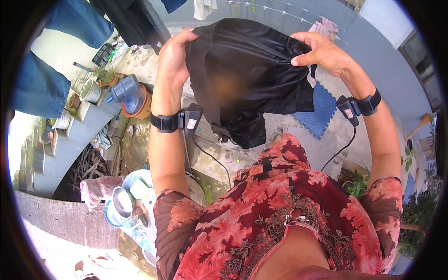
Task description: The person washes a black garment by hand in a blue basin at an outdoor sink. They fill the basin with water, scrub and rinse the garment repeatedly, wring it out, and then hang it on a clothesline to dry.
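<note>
A black garment of thin, slightly shiny cloth is stretched between my two hands, out in front of me. My left hand grips its left edge, with the thumb on top and the fingers mostly hidden. At the upper right, my right hand pinches the gathered cloth between thumb and fingers. A small white label shows on the cloth below that hand. The lower part of the garment hangs in loose folds above the concrete. What kind of garment it is, I cannot tell.
Blue jeans and dark clothes hang at the upper left. Steps with potted plants and a blue water bottle stand left. Blue foam mat lies beyond the garment. A metal bowl sits among basins at lower left.
</note>
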### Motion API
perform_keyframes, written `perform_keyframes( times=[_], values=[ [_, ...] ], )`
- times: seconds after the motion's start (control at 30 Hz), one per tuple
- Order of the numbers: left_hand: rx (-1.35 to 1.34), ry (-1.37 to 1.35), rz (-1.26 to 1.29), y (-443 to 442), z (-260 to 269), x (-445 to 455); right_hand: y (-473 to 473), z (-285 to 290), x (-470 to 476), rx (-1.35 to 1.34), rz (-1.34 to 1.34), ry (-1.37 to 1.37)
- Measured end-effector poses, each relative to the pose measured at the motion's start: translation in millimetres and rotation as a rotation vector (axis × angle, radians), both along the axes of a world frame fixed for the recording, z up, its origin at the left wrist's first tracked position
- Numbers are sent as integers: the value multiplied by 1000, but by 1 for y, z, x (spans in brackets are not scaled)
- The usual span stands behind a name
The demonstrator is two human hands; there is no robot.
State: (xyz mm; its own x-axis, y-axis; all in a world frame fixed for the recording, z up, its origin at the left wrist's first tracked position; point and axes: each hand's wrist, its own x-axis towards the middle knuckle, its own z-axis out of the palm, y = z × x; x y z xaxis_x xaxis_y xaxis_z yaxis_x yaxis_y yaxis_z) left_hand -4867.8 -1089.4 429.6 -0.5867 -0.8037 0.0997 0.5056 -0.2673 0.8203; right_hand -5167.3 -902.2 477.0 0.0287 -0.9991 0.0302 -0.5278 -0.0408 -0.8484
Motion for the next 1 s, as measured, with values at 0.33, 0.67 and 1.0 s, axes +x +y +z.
perform_keyframes(
  times=[0.33, 0.67, 1.0],
  values=[
    [25, -22, 103, 12, 5, 8, -2, 0, -2, 99, 111, -180],
    [17, -32, 38, 4, 0, 8, 0, -2, 1, 66, 26, -153],
    [36, -40, 25, 6, -3, 3, -2, -8, -11, 35, -38, -150]
  ],
)
